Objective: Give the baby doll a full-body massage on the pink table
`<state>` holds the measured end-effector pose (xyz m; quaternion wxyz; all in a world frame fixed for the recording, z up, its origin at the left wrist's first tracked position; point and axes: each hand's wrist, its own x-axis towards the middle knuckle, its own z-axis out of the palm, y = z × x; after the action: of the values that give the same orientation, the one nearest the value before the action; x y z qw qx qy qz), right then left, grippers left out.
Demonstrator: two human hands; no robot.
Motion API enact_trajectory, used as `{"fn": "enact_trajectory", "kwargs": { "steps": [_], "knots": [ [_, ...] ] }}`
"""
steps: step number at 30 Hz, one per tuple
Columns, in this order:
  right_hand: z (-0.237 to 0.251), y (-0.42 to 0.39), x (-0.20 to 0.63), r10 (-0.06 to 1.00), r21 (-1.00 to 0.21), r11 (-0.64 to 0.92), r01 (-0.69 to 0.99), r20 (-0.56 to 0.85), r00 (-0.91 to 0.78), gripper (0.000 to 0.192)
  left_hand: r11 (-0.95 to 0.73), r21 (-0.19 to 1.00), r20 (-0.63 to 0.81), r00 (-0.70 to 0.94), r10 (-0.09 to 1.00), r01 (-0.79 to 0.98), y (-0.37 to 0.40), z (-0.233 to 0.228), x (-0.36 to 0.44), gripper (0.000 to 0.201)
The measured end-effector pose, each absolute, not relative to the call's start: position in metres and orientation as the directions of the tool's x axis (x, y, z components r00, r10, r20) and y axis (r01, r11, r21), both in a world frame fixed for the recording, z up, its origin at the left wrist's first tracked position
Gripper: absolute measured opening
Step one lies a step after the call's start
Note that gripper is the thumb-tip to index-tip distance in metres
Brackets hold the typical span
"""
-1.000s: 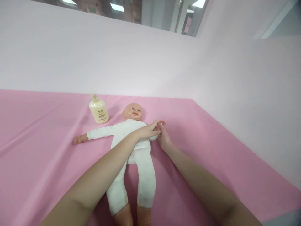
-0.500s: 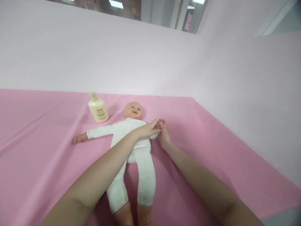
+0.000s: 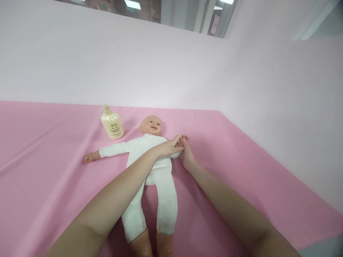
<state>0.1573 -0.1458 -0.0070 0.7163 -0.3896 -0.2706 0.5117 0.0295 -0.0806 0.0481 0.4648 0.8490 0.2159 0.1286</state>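
A baby doll [image 3: 163, 185] with a white cloth body lies on its back, head away from me. My left hand [image 3: 173, 145] reaches across the doll's chest and is closed around the doll's hand on the right side. From the right, my right hand [image 3: 187, 153] meets it, fingers closed on the same doll hand. Between my fingers the doll's hand is mostly hidden. The doll's other arm [image 3: 114, 150] stretches out to the left, apart from my hands.
A pale yellow lotion bottle [image 3: 112, 125] stands upright left of the doll's head. Pink cloth [image 3: 227, 150] covers the table, with creases at the left. White walls [image 3: 134, 64] rise behind and at the right, with a window [image 3: 182, 16] above.
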Motion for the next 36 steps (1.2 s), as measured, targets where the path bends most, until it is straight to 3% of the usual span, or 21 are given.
{"fn": "enact_trajectory", "kwargs": {
  "steps": [11,36],
  "knots": [
    [-0.005,-0.148,0.157,0.948,-0.840,0.173,-0.514,0.000,0.318,0.036,-0.462,0.872,0.087,0.879,0.469,0.160,-0.072,0.034,0.033,0.075],
    [0.000,-0.149,0.154,0.945,-0.835,0.160,-0.526,-0.023,0.326,0.038,-0.466,0.868,0.073,0.883,0.464,0.173,-0.074,0.038,0.032,0.075]
  ]
}}
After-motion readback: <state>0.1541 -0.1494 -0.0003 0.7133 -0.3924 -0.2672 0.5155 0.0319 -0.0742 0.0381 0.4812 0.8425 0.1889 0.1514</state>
